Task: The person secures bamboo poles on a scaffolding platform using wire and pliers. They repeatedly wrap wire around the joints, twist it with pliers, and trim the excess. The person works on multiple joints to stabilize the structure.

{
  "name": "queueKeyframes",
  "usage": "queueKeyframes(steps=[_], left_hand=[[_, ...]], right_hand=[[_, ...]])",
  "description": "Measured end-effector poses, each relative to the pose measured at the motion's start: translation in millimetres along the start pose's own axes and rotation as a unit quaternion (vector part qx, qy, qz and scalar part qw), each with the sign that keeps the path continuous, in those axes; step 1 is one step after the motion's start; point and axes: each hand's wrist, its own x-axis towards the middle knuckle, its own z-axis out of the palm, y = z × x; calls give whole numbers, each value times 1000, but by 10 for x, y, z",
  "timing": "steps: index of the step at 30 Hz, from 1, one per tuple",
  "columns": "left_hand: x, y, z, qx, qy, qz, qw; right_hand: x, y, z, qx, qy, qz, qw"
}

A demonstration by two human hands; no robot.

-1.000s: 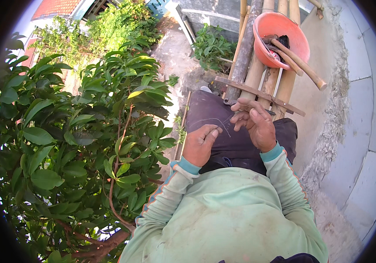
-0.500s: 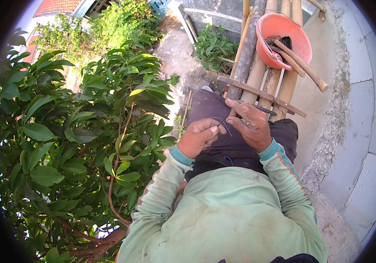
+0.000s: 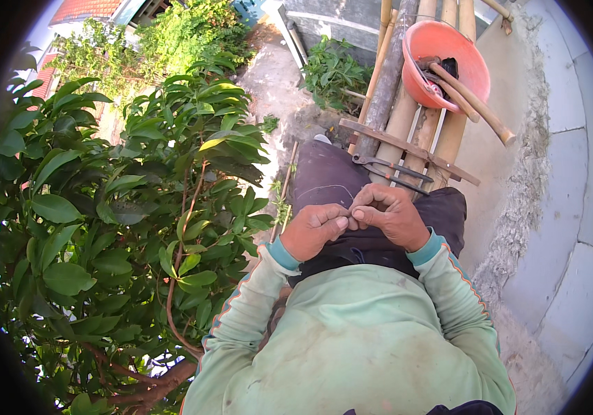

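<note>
A thin wire [image 3: 331,187] curves up from between my fingers, over my dark trousers. My left hand [image 3: 316,228] is closed, pinching the wire between thumb and fingers. Right against it, my right hand [image 3: 390,216] also pinches the wire, its fingertips touching the left ones. Just beyond my right hand, metal pincers [image 3: 361,159] with two long dark handles lie near a wooden crosspiece [image 3: 407,149] on the bamboo poles [image 3: 400,117]. The wire's ends inside my fingers are hidden.
An orange plastic basin [image 3: 417,86] holding wooden-handled tools [image 3: 479,114] stands on the poles ahead. Dense leafy branches [image 3: 68,242] crowd my left side. A rough-edged pale wall [image 3: 552,228] runs along the right. Ground [image 3: 269,76] shows far below.
My right hand has come down and left to meet the left hand at the wire. The pincers, mostly hidden behind the right hand before, now show.
</note>
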Motion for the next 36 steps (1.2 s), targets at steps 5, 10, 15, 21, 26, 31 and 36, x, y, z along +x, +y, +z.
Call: queueKeyframes(steps=[5,10,15,21,26,31,36], left_hand=[[-58,-22,-2,39,19,-4,999],[-20,-247,-230,-95,-84,-72,989],[-15,-106,-41,201,-19,97,975],[5,-94,115,379,26,168,910],[189,-107,86,309,30,81,947],[53,-105,-420,402,85,165,897],[161,-67,-152,435,63,199,876]], right_hand=[[-87,-56,167,37,78,100,991],[-92,0,154,-515,13,-299,803],[-173,-37,109,-538,-1,-230,811],[-383,9,70,-417,34,-43,907],[-362,-112,169,-631,36,-149,760],[-578,-284,-476,-636,114,-97,757],[-546,-73,-383,-759,113,-114,631]])
